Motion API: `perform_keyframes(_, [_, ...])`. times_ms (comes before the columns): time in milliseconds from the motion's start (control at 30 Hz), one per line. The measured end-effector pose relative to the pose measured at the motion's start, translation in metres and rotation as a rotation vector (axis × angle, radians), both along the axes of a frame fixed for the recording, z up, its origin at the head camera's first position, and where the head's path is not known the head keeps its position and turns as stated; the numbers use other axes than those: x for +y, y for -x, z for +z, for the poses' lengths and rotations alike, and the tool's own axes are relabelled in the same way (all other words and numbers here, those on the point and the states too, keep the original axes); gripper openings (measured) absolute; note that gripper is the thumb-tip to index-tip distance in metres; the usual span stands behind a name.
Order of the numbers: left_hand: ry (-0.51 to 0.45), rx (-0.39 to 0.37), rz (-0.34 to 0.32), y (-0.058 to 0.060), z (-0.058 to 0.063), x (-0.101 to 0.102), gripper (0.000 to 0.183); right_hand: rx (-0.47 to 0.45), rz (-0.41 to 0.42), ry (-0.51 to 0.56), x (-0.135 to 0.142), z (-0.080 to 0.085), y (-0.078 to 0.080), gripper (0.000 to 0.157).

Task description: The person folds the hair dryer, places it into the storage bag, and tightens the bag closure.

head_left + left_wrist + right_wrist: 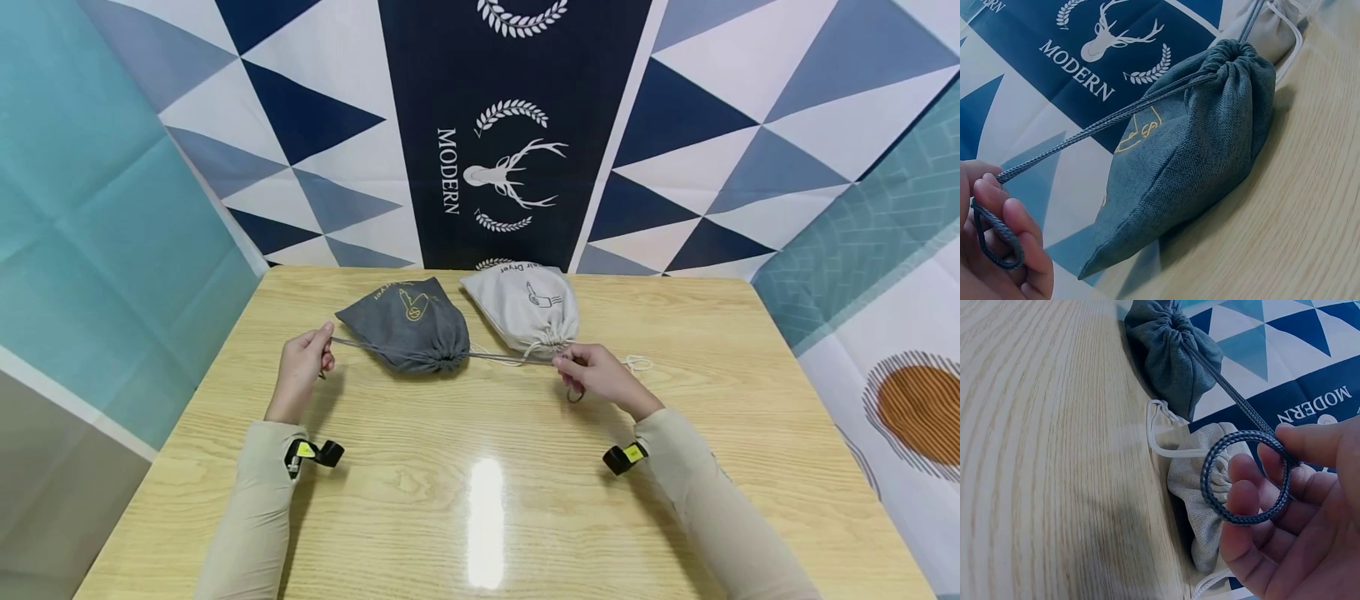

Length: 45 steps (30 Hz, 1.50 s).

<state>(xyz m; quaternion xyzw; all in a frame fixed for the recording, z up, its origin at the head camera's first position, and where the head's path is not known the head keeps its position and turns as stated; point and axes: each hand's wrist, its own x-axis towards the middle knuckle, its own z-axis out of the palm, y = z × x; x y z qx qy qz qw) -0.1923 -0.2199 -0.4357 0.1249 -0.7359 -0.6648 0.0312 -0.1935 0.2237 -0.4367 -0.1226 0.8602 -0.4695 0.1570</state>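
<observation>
A dark grey drawstring bag (408, 325) with a yellow hair-dryer print lies near the table's back edge, its neck gathered tight. Its grey drawstring (1085, 134) runs taut out both sides of the neck. My left hand (302, 367) pinches one end of the cord, with a small loop hanging from the fingers. At the other end, my right hand (596, 375) pinches the cord between thumb and finger; a round cord loop (1205, 478) stands out from that grip. Just behind the right hand lies a light grey drawstring bag (525, 304), also gathered at its neck.
White cord (637, 362) from the light bag trails on the wooden table (405, 483). A patterned cloth backdrop (517, 167) rises behind the table's back edge. Black wrist cameras (326, 454) are strapped on both sleeves.
</observation>
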Motion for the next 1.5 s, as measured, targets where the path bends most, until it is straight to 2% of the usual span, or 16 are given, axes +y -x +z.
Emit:
perform_keyframes(300, [-0.002,-0.026,-0.035,-0.003,0.000,-0.001,0.041,-0.009,0.001,0.008,0.001,-0.001,-0.005,0.033])
perform_keyframes(633, [-0.041,-0.048,-0.013,-0.003,0.000,-0.003,0.039,0.003,0.016,0.014,-0.001,-0.004,-0.001,0.034])
perform_keyframes(733, [-0.037,-0.044,-0.030,-0.004,0.004,-0.002,0.038,0.003,0.012,0.014,0.000,-0.005,-0.002,0.034])
perform_keyframes(933, [-0.035,-0.065,-0.046,-0.017,0.023,0.006,0.040,-0.012,0.007,0.005,-0.001,-0.008,-0.004,0.033])
perform_keyframes(1033, [-0.049,-0.067,-0.054,-0.019,0.025,0.007,0.040,-0.016,0.003,0.006,-0.001,-0.008,-0.005,0.034])
perform_keyframes(1100, [-0.052,-0.064,-0.057,-0.018,0.023,0.006,0.040,-0.016,0.004,0.008,-0.001,-0.008,-0.005,0.035])
perform_keyframes(1333, [-0.035,-0.083,-0.046,-0.009,-0.002,-0.003,0.039,-0.036,-0.002,0.007,0.000,-0.009,-0.008,0.036])
perform_keyframes(1500, [0.004,-0.080,-0.069,-0.010,-0.007,-0.008,0.039,-0.045,-0.011,-0.006,0.000,-0.012,-0.009,0.035])
